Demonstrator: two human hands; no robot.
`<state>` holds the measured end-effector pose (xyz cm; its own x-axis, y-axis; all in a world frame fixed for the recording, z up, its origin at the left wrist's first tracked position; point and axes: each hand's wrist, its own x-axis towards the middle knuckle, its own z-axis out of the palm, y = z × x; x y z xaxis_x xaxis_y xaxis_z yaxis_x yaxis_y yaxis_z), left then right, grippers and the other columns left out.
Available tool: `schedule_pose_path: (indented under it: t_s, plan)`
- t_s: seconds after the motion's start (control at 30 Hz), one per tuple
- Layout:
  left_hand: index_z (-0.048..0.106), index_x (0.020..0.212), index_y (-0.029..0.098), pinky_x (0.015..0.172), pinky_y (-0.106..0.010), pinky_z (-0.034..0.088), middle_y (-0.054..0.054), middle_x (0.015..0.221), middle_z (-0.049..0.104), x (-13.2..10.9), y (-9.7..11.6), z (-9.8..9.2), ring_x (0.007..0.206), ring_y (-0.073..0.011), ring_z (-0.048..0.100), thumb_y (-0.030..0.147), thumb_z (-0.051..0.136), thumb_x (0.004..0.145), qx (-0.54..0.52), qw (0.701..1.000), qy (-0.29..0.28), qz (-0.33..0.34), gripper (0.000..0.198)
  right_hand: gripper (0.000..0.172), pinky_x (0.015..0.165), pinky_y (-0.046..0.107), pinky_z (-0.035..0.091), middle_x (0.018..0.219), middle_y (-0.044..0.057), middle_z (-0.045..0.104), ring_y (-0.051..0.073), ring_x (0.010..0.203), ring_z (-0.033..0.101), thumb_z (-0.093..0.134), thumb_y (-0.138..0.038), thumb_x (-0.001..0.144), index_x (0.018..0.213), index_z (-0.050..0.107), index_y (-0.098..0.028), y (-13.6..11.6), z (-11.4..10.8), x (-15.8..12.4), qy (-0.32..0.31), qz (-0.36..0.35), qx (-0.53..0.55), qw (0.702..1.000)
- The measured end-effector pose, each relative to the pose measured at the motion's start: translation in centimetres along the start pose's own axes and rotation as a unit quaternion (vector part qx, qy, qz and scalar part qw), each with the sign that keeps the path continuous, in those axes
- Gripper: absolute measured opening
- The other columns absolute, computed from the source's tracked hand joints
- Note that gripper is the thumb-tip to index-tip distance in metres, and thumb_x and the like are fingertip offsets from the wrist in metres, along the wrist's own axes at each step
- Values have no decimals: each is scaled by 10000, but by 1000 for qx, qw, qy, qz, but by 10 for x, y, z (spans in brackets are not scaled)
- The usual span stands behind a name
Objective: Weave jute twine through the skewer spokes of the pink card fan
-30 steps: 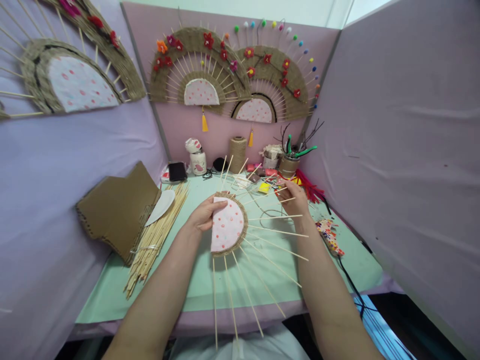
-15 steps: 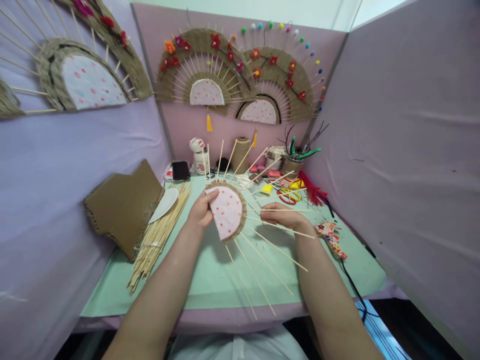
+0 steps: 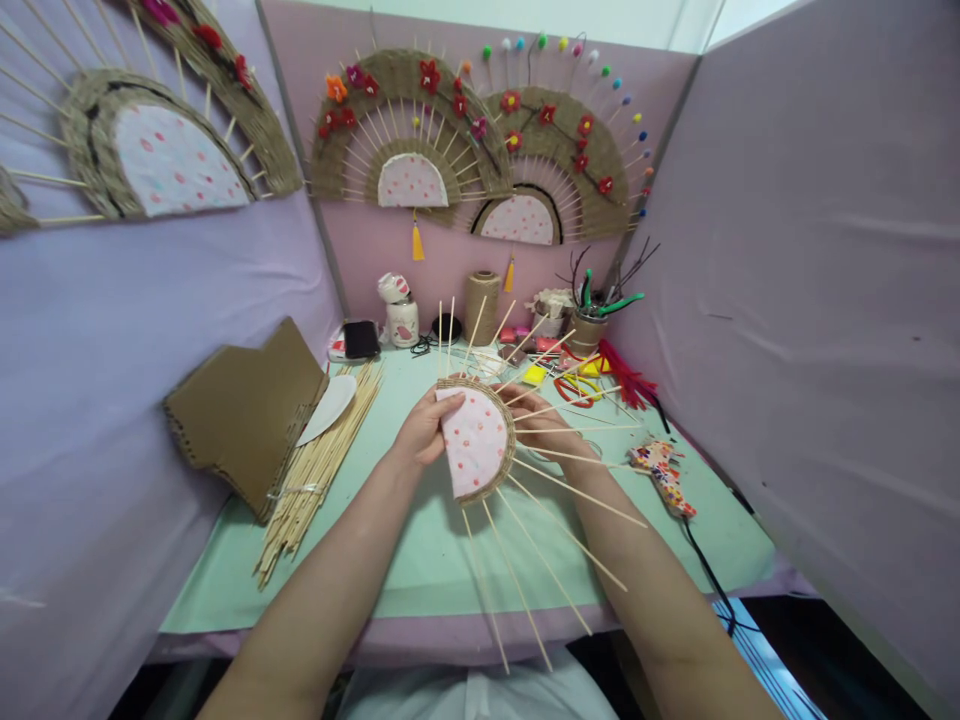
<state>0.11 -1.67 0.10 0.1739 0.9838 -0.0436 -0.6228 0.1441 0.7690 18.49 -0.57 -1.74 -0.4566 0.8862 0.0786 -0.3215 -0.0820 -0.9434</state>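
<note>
My left hand (image 3: 424,431) is closed on the flat edge of a half-made fan (image 3: 475,440): a pink dotted half-disc with a woven jute rim and thin bamboo skewers (image 3: 551,560) sticking out all round. I hold it upright above the green table (image 3: 420,560). My right hand (image 3: 541,418) is behind the skewers at the fan's right side, its fingers curled among them and partly hidden by the disc. Whether it grips a skewer or twine I cannot make out.
A folded cardboard sheet (image 3: 244,418), a white half-disc (image 3: 326,405) and a bundle of skewers (image 3: 319,465) lie at the left. A jute spool (image 3: 482,306), a mug (image 3: 403,322), a tool cup (image 3: 587,328), red scissors (image 3: 576,390) and pipe cleaners (image 3: 626,380) crowd the back. Finished fans (image 3: 409,130) hang on the walls.
My right hand came back from the far clutter to the fan's right side. The fan turned, so its skewers swung round and it now sits a little further right.
</note>
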Motion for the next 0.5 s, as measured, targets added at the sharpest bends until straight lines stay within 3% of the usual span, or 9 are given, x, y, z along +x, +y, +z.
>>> schedule_pose_path:
  t_s: [0.1, 0.27, 0.5]
  plan:
    - [613, 915, 133, 744, -276, 522, -42, 794, 700, 5, -4, -2, 719, -140, 659, 45, 637, 683, -16, 999, 40, -10, 249, 337, 624, 287, 485, 864, -4, 693, 150, 682, 632, 736, -237, 634, 959, 648, -248, 7, 5, 4, 57, 14, 38, 998]
    - [606, 844, 116, 731, -283, 538, -57, 714, 696, 11, -15, 1, 657, -147, 666, 45, 559, 751, -75, 986, 127, -76, 126, 301, 616, 283, 494, 797, 14, 702, 153, 653, 636, 761, -234, 595, 878, 668, -196, 17, 5, 15, 99, -7, 64, 993]
    - [616, 880, 70, 778, -313, 539, -114, 777, 712, 0, -19, 13, 703, -185, 684, 18, 560, 730, -89, 983, 80, -139, 168, 280, 587, 276, 495, 752, 11, 700, 144, 613, 625, 775, -264, 576, 826, 669, -194, 14, 3, 14, 122, -27, 58, 990]
